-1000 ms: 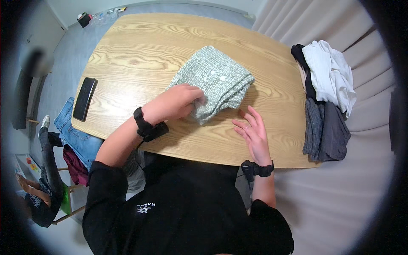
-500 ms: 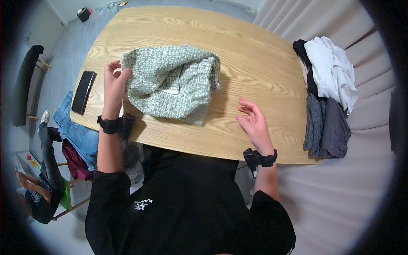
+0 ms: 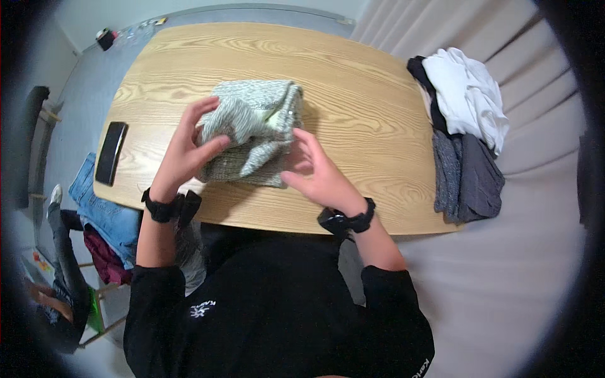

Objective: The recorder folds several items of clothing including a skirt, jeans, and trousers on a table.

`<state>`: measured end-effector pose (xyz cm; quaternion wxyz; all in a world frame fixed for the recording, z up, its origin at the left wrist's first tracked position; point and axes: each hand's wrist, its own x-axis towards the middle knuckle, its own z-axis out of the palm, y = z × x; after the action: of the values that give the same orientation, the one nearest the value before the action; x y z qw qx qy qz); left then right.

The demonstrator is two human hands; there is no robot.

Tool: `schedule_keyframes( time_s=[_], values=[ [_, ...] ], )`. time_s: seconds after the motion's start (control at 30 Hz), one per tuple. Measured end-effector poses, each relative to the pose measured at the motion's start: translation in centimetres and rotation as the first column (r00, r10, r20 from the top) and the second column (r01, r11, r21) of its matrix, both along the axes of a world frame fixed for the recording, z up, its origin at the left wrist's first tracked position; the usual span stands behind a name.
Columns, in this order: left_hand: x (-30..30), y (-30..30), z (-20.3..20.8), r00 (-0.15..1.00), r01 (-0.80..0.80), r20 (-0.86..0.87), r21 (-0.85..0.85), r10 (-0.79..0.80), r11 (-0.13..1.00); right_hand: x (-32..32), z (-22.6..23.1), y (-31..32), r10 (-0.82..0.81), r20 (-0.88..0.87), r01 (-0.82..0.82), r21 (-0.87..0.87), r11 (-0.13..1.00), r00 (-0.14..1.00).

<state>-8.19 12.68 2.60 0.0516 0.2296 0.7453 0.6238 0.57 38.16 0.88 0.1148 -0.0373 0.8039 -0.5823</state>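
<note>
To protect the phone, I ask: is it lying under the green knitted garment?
No, the phone lies uncovered near the left edge of the table, apart from the knitted garment.

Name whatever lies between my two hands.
In the head view, a crumpled pale green garment lies between your left hand and right hand, on the wooden table.

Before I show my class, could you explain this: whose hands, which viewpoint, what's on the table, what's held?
There's no machine: these are a person's bare left hand and right hand. A fisheye camera worn on their head looks down, so straight edges bend. On the wooden table lie a pale green garment, a black phone at left and, at the right end, piled clothes. The left hand spans bunched garment; the right hand is at its right edge. Whether either grips firmly is unclear.
</note>
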Motion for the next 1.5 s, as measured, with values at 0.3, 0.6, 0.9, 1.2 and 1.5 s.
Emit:
schedule_keyframes(
  time_s=[0.3, 0.6, 0.9, 1.2, 1.5],
  values=[
    [1.1, 3.7, 0.0, 0.996, -0.034, -0.087, -0.350, 0.004, 0.936, -0.1, 0.4, -2.5, 0.166, -0.304, -0.202, -0.091, 0.975, 0.938],
    [-2.3, 0.4, 3.0, 0.935, -0.340, 0.254, 0.454, 0.247, 0.824, 0.5, 2.5, 0.7, 0.255, -0.656, 0.257, 0.579, 0.774, 0.711],
    [-5.3, -5.4, -3.5, 0.871, -0.383, 0.436, 0.315, 0.226, 0.868, -1.1, 0.5, 16.6, -0.417, -0.344, 0.539, 0.494, 0.682, 0.842],
    [-4.4, -4.9, -3.9, 0.797, -0.422, 0.593, 0.405, 0.119, 0.811, -1.7, 0.2, 28.1, -0.002, -0.387, 0.387, 0.922, 0.032, 0.922],
    [-4.4, -5.2, -4.2, 0.789, -0.438, 0.597, 0.381, 0.145, 0.814, -1.8, 0.9, 28.7, -0.064, -0.311, 0.310, 0.951, -0.021, 0.948]
  ],
)
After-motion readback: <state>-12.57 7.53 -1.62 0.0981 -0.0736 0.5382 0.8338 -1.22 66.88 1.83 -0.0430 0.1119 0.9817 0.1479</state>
